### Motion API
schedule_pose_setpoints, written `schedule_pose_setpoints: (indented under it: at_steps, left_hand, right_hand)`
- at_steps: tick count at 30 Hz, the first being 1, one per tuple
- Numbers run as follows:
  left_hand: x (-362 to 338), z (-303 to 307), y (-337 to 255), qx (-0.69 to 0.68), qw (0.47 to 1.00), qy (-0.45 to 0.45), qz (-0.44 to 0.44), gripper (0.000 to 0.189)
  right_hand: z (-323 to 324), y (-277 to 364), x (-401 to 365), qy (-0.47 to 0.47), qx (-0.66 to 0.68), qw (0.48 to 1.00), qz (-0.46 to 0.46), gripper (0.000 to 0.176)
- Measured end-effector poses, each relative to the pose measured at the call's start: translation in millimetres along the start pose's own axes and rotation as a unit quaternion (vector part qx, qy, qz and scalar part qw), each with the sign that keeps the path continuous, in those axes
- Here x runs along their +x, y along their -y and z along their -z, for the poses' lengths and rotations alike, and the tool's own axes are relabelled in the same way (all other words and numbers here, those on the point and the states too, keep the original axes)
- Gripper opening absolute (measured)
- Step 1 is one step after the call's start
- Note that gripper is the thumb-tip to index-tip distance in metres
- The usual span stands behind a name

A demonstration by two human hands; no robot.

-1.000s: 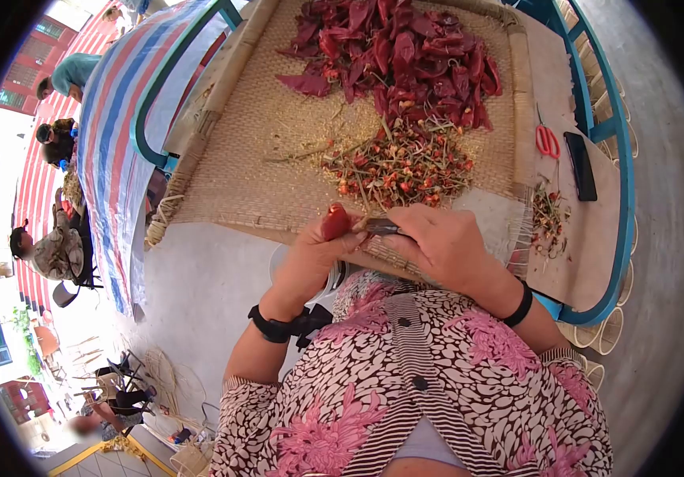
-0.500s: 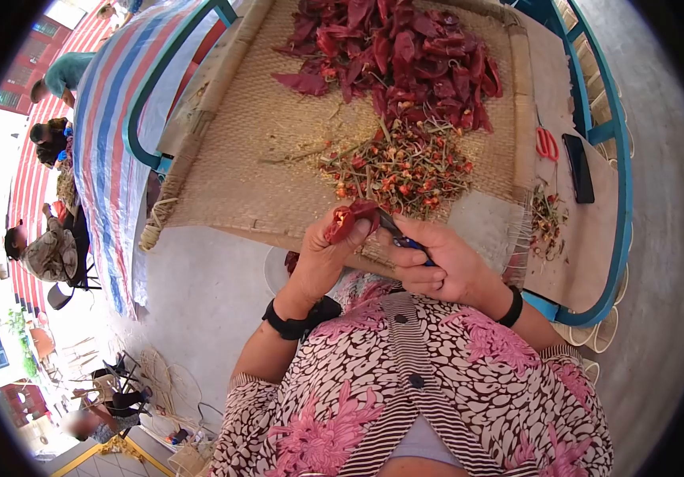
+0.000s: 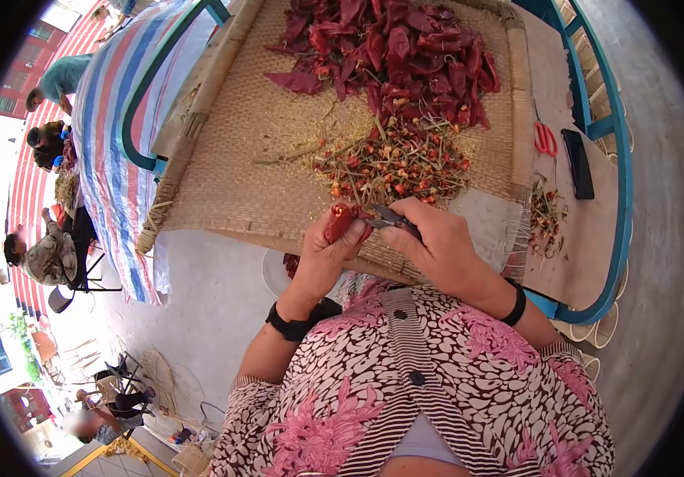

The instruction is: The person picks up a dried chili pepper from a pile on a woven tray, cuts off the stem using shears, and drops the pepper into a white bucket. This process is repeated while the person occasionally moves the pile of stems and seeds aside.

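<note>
Right at the fingertips of the left hand (image 3: 320, 253) is a dry red pepper (image 3: 339, 226), with its open end up and pale bits showing inside. The left hand is closed on the pepper, thumb and fingers pinching it. Close on its right, the right hand (image 3: 439, 240) is closed around a dark cutting tool (image 3: 402, 224), and the tip of the tool points at the pepper. Whether the tip touches the pepper, you cannot tell. Both hands are near the front edge of a big woven tray (image 3: 238, 163). Just past the hands, a messy heap of stems and orange-red tops (image 3: 405, 165) lies on the tray, with tiny yellow seeds (image 3: 318, 123) to its left. Farther from the hands, at the back, is a big pile of dark red peppers (image 3: 397, 52). To the right of the right hand, a gray sheet (image 3: 481, 219) lies on the tray's corner. Farther right, on a brown counter (image 3: 568, 274) with a blue-green rail (image 3: 622, 167), are red-handled scissors (image 3: 546, 141), a black phone (image 3: 579, 165) and a little pile of scraps (image 3: 547, 221). Below the left hand, a bowl (image 3: 271, 280) with dark red pieces shows partly. Well off to the left is a striped sheet (image 3: 111, 127), with other people beyond it.
</note>
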State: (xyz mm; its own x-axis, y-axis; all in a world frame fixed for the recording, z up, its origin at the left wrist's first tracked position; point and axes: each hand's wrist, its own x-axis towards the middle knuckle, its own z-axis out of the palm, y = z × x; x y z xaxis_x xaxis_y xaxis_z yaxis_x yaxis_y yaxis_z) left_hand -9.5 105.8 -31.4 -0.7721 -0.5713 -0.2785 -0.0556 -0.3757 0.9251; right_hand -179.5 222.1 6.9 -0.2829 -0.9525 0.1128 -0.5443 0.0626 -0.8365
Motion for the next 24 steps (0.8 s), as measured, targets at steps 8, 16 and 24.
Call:
schedule_pose_setpoints:
  at_steps: [8, 16, 24]
  left_hand:
    - [4, -24, 11, 0.217, 0.954, -0.084, -0.189, 0.013]
    - [1, -35, 10, 0.011, 0.985, -0.059, -0.164, 0.019]
    - [10, -35, 8, 0.082, 0.977, -0.082, -0.181, 0.020]
  right_hand:
    - [-1, -9, -1, 0.062, 0.157, 0.982, -0.079, 0.032]
    - [7, -9, -7, 0.170, 0.561, 0.756, -0.292, 0.034]
    - [8, -15, -4, 0.196, 0.709, 0.578, -0.353, 0.036]
